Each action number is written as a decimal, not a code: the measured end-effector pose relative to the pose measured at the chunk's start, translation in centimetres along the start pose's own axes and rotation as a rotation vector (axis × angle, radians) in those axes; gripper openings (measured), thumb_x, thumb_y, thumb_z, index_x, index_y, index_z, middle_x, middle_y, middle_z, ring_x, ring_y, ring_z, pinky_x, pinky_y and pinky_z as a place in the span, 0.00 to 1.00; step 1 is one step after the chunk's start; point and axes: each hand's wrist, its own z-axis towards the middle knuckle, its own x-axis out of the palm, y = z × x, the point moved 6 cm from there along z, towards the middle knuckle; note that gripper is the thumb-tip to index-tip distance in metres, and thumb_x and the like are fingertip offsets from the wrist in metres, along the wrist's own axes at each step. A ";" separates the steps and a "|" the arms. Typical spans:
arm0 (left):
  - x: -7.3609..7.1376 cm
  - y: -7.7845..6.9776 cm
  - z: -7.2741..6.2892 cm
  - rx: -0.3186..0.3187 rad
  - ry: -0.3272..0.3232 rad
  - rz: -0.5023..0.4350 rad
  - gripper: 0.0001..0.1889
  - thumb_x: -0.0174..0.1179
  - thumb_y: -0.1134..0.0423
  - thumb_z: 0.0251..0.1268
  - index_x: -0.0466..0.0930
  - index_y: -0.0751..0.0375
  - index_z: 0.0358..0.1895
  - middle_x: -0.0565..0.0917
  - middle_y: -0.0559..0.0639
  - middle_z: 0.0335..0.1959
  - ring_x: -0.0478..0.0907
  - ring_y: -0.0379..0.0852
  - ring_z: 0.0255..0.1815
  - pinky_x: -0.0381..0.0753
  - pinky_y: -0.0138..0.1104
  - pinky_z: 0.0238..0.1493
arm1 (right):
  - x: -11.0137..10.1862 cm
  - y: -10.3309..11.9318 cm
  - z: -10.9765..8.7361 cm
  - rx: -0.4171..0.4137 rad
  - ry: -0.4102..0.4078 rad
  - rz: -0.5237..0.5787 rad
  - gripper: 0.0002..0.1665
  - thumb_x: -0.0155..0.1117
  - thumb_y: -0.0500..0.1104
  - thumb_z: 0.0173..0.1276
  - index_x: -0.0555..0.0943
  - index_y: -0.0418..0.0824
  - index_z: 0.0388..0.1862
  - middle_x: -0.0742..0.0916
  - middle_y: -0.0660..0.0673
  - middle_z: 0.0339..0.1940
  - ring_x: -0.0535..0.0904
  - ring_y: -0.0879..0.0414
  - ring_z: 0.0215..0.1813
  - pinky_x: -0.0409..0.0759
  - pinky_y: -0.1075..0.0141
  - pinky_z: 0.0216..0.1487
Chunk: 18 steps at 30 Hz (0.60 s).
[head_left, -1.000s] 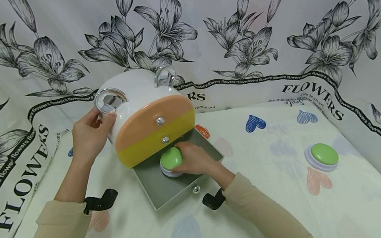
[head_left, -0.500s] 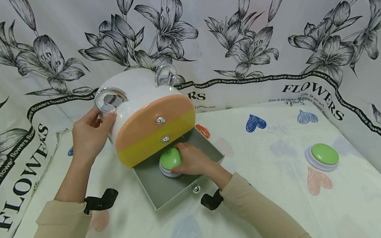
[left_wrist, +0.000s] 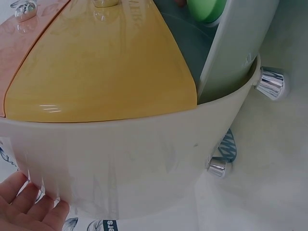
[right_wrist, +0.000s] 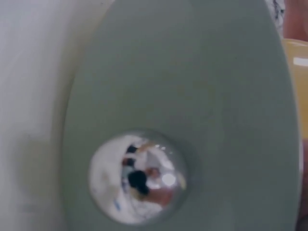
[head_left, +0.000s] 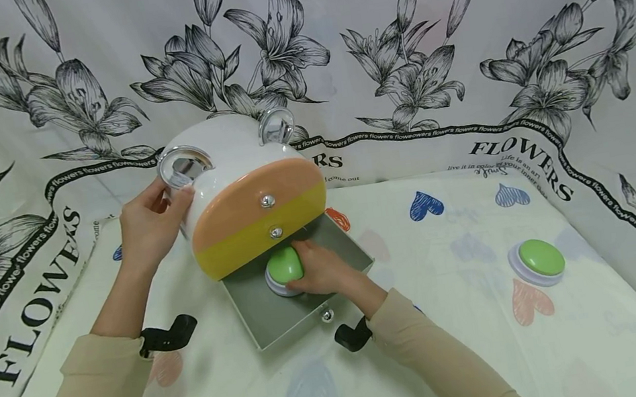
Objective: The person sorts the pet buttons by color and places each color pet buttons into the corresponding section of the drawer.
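A small alarm-clock-shaped drawer cabinet [head_left: 219, 148] has a white body, two chrome bells on top, and orange and yellow drawer fronts. Its grey-green bottom drawer [head_left: 274, 323] is pulled out towards me. Inside that drawer sits a push button [head_left: 283, 266] with a green dome and pale base; my right hand [head_left: 324, 267] grips its right side, thumb in front. My left hand [head_left: 150, 222] rests on the cabinet's left side below the bell, its fingers lying against the white wall in the left wrist view. The drawer front with its chrome knob [right_wrist: 137, 178] fills the right wrist view.
A second green push button [head_left: 540, 259] sits on the cloth at the right. The table is covered with a heart-printed cloth [head_left: 438, 358]. Behind hangs a flower-printed curtain [head_left: 417, 76]. Black wrist cameras [head_left: 169, 335] sit on both wrists.
My right hand and the push button have shifted very slightly left within the drawer. The left hand, the cabinet and the second button stay where they were.
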 end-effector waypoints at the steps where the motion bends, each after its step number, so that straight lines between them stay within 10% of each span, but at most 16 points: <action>1: 0.0 0.0 0.0 0.003 0.000 0.001 0.35 0.54 0.40 0.59 0.63 0.52 0.68 0.65 0.52 0.68 0.64 0.54 0.66 0.71 0.45 0.60 | -0.1 0.0 -0.1 0.002 -0.001 0.005 0.47 0.68 0.54 0.55 0.60 0.36 0.68 0.73 0.39 0.61 0.75 0.48 0.54 0.76 0.58 0.55; 18: 0.0 0.1 0.1 -0.005 -0.001 0.011 0.35 0.53 0.40 0.59 0.63 0.51 0.68 0.65 0.52 0.68 0.65 0.55 0.65 0.72 0.45 0.59 | -4.6 -1.1 -3.4 -0.087 -0.352 0.173 0.29 0.65 0.49 0.60 0.73 0.42 0.59 0.80 0.48 0.56 0.74 0.54 0.59 0.76 0.60 0.56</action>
